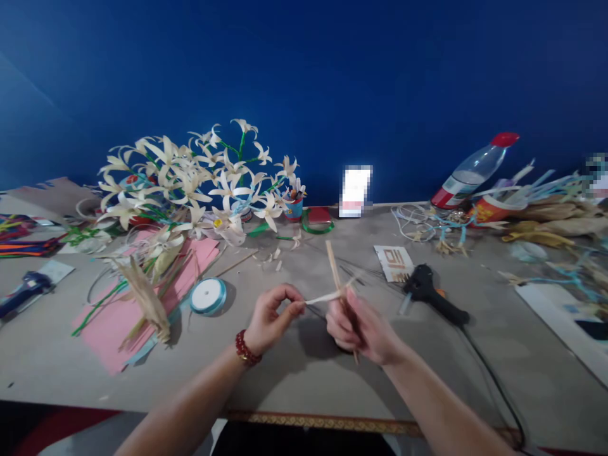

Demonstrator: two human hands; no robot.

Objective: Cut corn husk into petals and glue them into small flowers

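Note:
My left hand (272,320) is closed in a pinch on the end of a pale thin strip (323,297) that runs to the right. My right hand (360,326) is closed round a thin tan stick (334,269) that stands tilted up out of the fist and pokes out below it. The strip meets the stick just above my right fingers. Both hands hover over the grey table (294,373) near its front edge. A red bead bracelet (246,349) sits on my left wrist.
A black glue gun (434,294) with its cord lies right of my hands. A bunch of cream paper flowers (190,183) stands at the back left, with pink sheets (123,310) and a roll of white ribbon (208,295) in front. A bottle (470,171) and loose strips lie far right.

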